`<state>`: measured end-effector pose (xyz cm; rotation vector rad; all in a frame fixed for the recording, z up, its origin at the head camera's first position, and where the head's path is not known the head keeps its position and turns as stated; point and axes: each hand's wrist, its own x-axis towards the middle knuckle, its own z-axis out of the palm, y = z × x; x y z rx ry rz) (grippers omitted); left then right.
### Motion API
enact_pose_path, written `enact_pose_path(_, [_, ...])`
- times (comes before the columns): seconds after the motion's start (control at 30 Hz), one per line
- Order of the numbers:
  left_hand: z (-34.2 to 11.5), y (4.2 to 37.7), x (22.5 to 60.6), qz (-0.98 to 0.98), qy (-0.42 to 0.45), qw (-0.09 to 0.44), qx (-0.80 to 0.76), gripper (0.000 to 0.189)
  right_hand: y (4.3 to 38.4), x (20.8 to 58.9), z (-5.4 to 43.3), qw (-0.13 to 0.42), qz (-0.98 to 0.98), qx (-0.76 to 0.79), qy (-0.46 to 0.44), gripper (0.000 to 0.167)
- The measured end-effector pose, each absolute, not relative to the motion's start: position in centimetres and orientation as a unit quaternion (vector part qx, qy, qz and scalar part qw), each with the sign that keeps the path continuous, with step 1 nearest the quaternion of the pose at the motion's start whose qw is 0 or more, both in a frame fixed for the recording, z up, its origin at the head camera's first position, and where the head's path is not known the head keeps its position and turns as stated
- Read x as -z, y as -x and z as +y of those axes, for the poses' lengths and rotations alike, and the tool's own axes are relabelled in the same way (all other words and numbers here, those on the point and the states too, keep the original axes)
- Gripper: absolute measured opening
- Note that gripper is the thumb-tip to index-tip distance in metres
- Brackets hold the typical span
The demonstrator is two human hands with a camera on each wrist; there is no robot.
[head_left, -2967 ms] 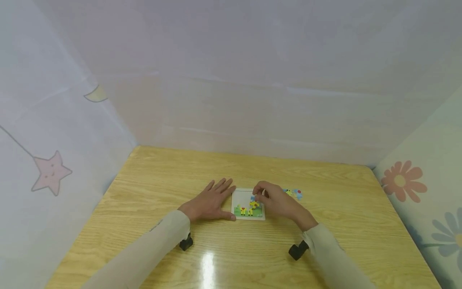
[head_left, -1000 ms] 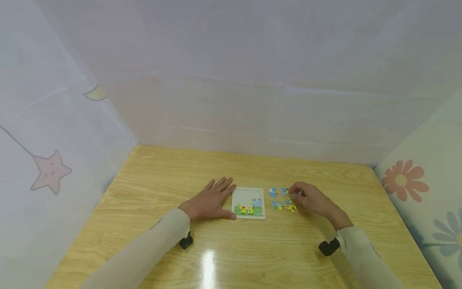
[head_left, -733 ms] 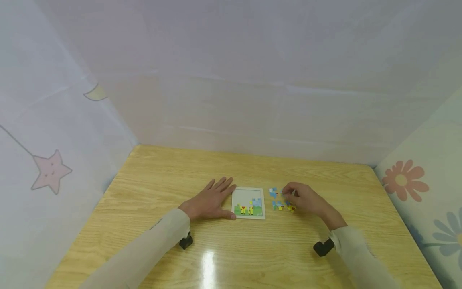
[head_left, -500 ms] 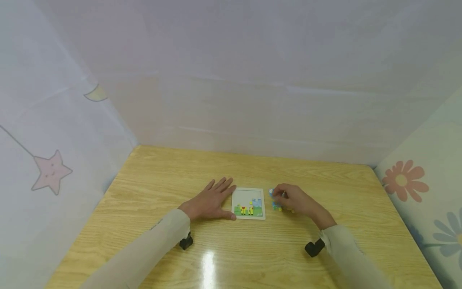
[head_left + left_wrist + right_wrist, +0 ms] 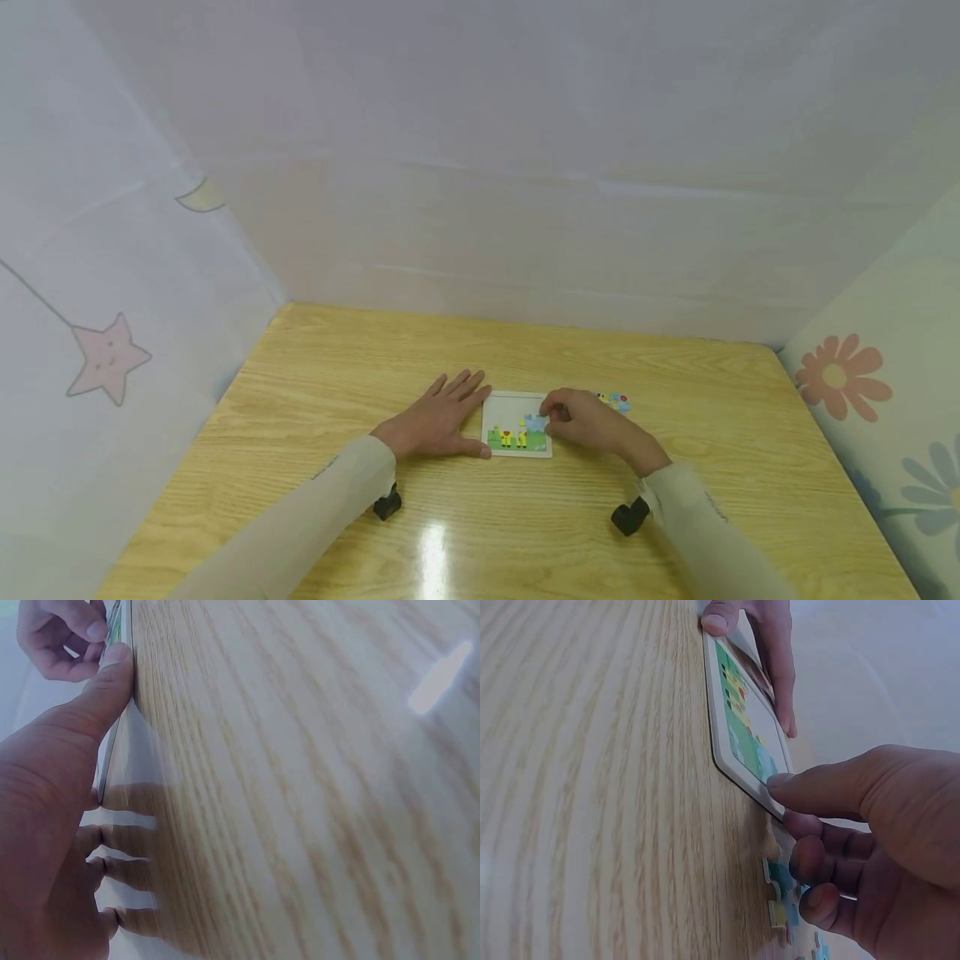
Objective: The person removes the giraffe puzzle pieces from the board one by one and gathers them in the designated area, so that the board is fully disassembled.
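Observation:
A small square puzzle tray (image 5: 517, 454) with a pale rim lies on the table. Green, yellow and blue puzzle pieces (image 5: 506, 438) fill its lower part and right side; the rest shows pale backing. My left hand (image 5: 435, 421) lies flat with fingers spread, thumb and forefinger at the tray's left edge. At its right edge, the fingers of my right hand (image 5: 588, 423) are bent, with thumb and forefinger close together over the blue part. In the right wrist view the thumb (image 5: 810, 787) overlaps the rim; I cannot tell whether a piece is between the fingertips.
Loose puzzle pieces (image 5: 618, 402) lie to the right of the tray, partly hidden behind the right hand; some loose pieces (image 5: 780, 904) show below the fingers in the right wrist view. The wooden table (image 5: 360, 350) is bounded by printed cloth walls.
Three seconds ago my right hand held a yellow piece over the tray. It then went right to the loose pieces, and now is back left at the tray's edge. My left hand stayed put.

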<state>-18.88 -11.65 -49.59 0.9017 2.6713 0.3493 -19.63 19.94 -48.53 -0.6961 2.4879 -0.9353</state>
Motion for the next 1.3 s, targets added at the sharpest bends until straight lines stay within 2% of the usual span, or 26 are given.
enact_pose_path(0.5, [-11.6, 18.8, 49.5, 0.927, -0.315, 0.148, -0.137, 0.107, 19.3, 47.8, 18.9, 0.21, 0.886, 0.34, 0.233, 0.023])
enact_pose_path(0.67, [-11.6, 18.8, 49.4, 0.928, -0.312, 0.149, -0.137, 0.107, 19.2, 47.9, 18.8, 0.207, 0.881, 0.358, 0.231, 0.016])
enact_pose_path(0.87, [-11.6, 18.9, 49.6, 0.93, -0.311, 0.149, -0.131, 0.108, 19.1, 47.8, 18.4, 0.198, 0.881, 0.361, 0.235, 0.018])
enact_pose_path(1.1, [-11.6, 18.8, 49.6, 0.929, -0.311, 0.151, -0.134, 0.11, 18.9, 48.0, 18.3, 0.195, 0.89, 0.324, 0.254, 0.007])
enact_pose_path(1.3, [-11.6, 18.8, 49.7, 0.93, -0.31, 0.147, -0.13, 0.11, 18.9, 48.1, 18.8, 0.188, 0.892, 0.316, 0.264, 0.016])
